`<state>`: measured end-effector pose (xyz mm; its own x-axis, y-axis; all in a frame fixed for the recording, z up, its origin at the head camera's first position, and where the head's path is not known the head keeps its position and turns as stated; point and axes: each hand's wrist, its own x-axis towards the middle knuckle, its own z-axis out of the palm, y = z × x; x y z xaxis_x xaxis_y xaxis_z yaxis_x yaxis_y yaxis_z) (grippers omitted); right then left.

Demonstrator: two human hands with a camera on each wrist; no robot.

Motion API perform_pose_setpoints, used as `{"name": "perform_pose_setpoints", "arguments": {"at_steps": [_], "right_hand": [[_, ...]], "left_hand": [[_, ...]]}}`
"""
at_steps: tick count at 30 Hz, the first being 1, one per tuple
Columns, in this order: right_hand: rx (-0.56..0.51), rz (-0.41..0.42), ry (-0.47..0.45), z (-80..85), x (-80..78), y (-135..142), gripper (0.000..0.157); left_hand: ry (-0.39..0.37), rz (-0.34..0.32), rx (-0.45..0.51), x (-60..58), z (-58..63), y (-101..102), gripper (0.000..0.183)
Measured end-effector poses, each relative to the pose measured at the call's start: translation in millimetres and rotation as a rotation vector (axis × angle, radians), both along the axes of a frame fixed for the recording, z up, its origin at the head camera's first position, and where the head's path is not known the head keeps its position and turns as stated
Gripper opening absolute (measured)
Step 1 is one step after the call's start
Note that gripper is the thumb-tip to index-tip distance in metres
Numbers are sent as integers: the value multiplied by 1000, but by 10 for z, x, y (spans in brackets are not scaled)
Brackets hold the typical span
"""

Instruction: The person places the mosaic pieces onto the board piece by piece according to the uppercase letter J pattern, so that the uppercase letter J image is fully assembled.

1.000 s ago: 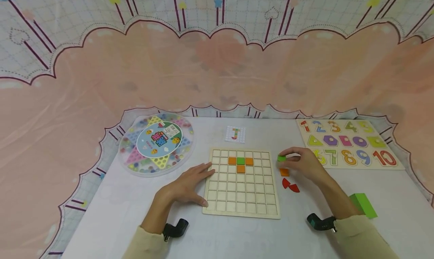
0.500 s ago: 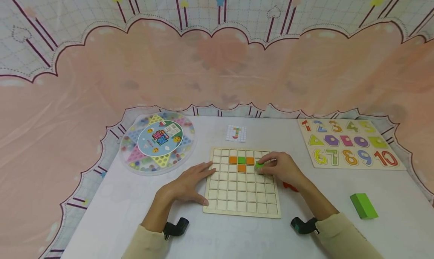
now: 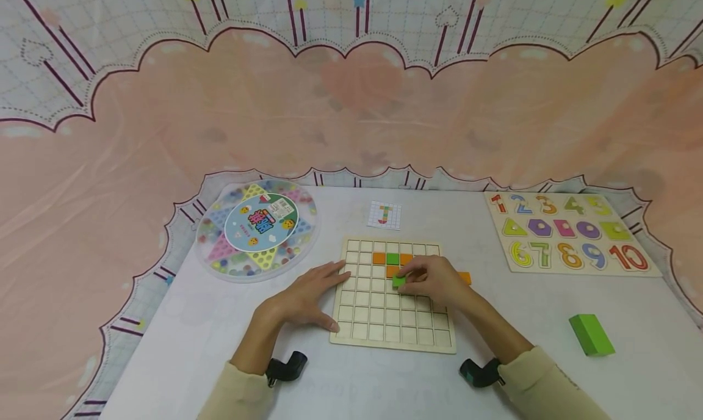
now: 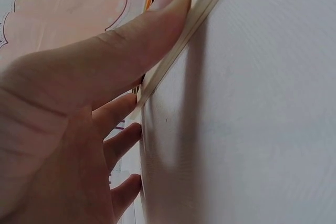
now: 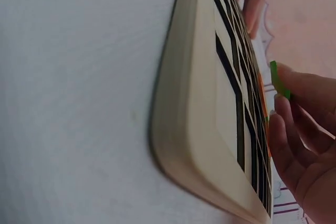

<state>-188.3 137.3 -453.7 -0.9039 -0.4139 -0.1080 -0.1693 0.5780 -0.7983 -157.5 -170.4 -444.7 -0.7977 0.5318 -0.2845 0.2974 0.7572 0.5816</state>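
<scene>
A wooden grid board [image 3: 379, 334] lies on the table, with orange tiles and a green tile [image 3: 392, 259] set in its upper cells. My right hand [image 3: 436, 281] pinches another green square tile [image 3: 398, 281] between thumb and fingers, just below the orange tile in the middle column. In the right wrist view that green tile [image 5: 280, 80] stands tilted at the fingertips; I cannot tell whether it touches the board. My left hand [image 3: 306, 295] rests along the board's left edge, fingers spread. The left wrist view shows its thumb [image 4: 157, 30] lying on the board's rim.
An orange tile [image 3: 465, 278] lies right of the board, partly behind my right wrist. Behind the board is a small card [image 3: 384, 215] with a coloured J pattern. A round Chinese checkers box [image 3: 258, 231] is at left, a number puzzle [image 3: 571, 234] and green block [image 3: 592, 334] at right.
My right hand has carried the green tile leftward from beside the board to over its middle column. The red pieces at the right are now covered by the arm. My left hand stays put.
</scene>
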Motion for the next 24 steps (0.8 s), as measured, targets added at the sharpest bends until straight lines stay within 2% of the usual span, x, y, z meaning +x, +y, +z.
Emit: {"name": "perform_pose_setpoints", "arguments": {"at_steps": [10,24], "right_hand": [[20,53,43,-67,16,-75,20],[55,52,129,-111,18,-141,23]], "left_hand": [[6,2,-7,-11,-15,9,101],[13,2,-7,-17,-15,13,100]]}}
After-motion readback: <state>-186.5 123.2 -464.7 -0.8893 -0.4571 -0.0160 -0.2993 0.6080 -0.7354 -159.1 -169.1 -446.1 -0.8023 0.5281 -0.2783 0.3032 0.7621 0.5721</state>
